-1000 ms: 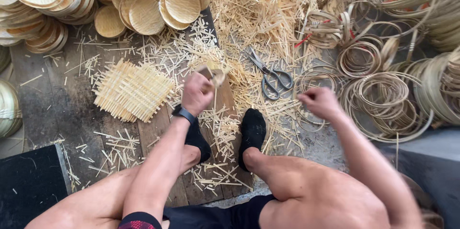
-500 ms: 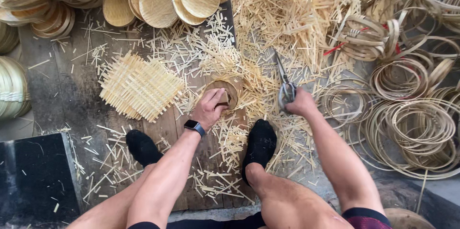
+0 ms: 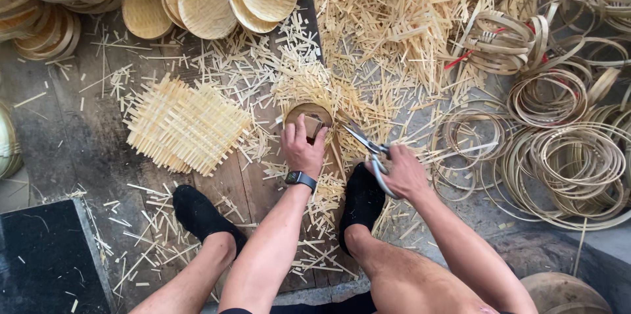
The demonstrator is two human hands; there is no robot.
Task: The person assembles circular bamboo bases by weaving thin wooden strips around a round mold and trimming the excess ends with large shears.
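Left hand gripping small round bamboo hoop on wooden floor, right hand closed around scissors (blades parted), woven mat nearby left.

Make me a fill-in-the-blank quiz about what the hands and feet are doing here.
1. The right hand holds a pair of ____.
2. The left hand rests on a small round ____.
3. The left wrist wears a black ____.
4. Both feet wear black ____.

Missing words: scissors; basket; watch; socks.
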